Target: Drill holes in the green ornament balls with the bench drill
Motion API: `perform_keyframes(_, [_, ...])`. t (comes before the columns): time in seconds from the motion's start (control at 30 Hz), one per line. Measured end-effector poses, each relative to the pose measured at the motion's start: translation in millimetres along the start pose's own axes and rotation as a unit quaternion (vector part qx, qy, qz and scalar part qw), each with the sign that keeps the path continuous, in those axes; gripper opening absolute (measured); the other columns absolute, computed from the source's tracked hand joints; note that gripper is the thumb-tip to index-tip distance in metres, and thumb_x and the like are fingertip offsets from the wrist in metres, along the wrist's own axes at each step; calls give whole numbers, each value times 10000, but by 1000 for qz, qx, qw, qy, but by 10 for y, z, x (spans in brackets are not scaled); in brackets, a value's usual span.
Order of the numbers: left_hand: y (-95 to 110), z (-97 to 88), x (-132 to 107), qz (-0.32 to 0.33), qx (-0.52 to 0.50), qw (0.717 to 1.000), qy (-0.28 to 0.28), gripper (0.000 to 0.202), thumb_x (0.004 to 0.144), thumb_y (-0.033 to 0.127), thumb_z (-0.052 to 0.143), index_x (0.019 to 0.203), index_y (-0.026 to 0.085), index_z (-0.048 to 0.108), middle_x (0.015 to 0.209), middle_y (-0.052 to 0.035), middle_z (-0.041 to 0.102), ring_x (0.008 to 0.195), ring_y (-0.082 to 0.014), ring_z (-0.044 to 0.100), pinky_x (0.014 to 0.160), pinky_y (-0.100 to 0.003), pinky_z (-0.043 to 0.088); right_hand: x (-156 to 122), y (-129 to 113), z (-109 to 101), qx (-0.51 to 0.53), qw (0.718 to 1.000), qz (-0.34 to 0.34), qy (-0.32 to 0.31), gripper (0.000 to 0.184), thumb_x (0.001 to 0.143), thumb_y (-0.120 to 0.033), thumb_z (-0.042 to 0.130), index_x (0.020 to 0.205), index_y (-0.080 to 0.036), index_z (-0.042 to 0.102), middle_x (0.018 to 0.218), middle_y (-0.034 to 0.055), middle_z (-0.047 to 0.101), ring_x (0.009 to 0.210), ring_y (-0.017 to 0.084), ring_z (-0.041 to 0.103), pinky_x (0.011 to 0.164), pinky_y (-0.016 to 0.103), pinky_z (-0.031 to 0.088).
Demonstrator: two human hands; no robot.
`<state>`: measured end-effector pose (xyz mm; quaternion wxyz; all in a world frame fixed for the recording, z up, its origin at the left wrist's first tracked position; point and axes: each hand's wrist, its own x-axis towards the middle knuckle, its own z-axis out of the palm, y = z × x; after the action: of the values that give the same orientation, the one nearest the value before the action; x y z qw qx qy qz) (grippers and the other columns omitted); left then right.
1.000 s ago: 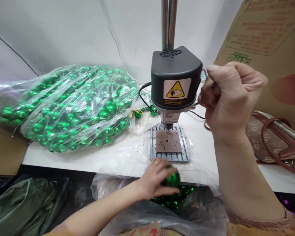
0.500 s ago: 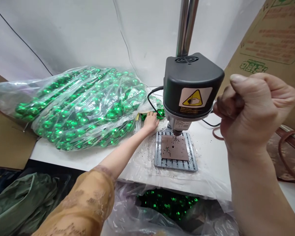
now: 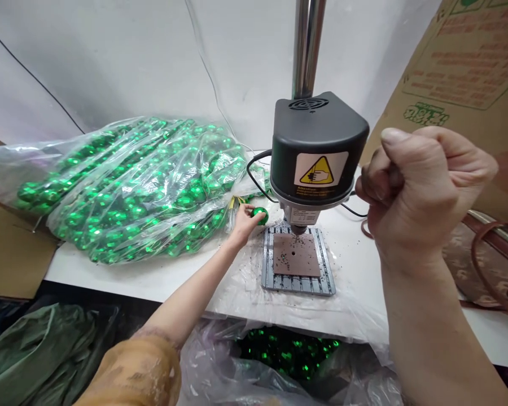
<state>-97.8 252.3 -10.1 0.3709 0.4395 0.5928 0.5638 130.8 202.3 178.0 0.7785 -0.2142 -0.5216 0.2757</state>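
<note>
My left hand [image 3: 244, 224] pinches a shiny green faceted ball [image 3: 259, 216] at the mouth of a clear plastic bag [image 3: 146, 192] packed with more such balls. Just right of it stands a small black drill press [image 3: 319, 149] with a yellow warning label. Beneath its chuck [image 3: 298, 229], a brown board [image 3: 297, 255] with a dark hole lies on the slotted grey base plate [image 3: 267, 276], sprinkled with shavings. My right hand [image 3: 423, 186] is raised beside the drill head, fingers curled into a fist; whatever it grips is hidden.
Below the white table's [image 3: 110, 273] front edge, an open plastic bag [image 3: 211, 361] holds dark green balls. A cardboard box [image 3: 457, 107] and a patterned bag [image 3: 469, 265] with brown straps stand at right. Another carton [image 3: 12, 248] is at left. A black cable [image 3: 250, 169] runs behind the drill.
My left hand has drawn back toward me from the bag's mouth and now has a green ball in its fingers. My right fist stays closed beside the drill head. The view has shifted slightly.
</note>
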Motion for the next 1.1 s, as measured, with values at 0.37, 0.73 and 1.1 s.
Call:
perform_keyframes(0.37, [-21,118,-764,-10,-95,979,-181,598,708,473,823,1166,160,602,1166,-115,701,1118,-242,653,1011,-411,482,8,0,1,20,1000,9,2,412,786,-116,601,466,-199,355,375,-74,359,325,40,288,351,242,181])
perform_keyframes(0.73, [-30,197,-828,82,54,977,-187,548,700,392,835,1169,190,637,1181,-101,676,1143,-276,615,1035,-442,462,0,35,-24,8,1000,6,-3,460,833,-165,636,474,-188,349,391,-68,360,357,27,287,398,236,208])
perform_keyframes(1.1, [-143,377,-989,104,27,971,-215,585,713,352,833,1202,200,550,1188,-95,644,1125,-268,621,1013,-433,490,-32,46,-59,3,1000,-4,-12,452,840,-175,635,490,-209,350,399,-68,352,360,46,278,393,269,209])
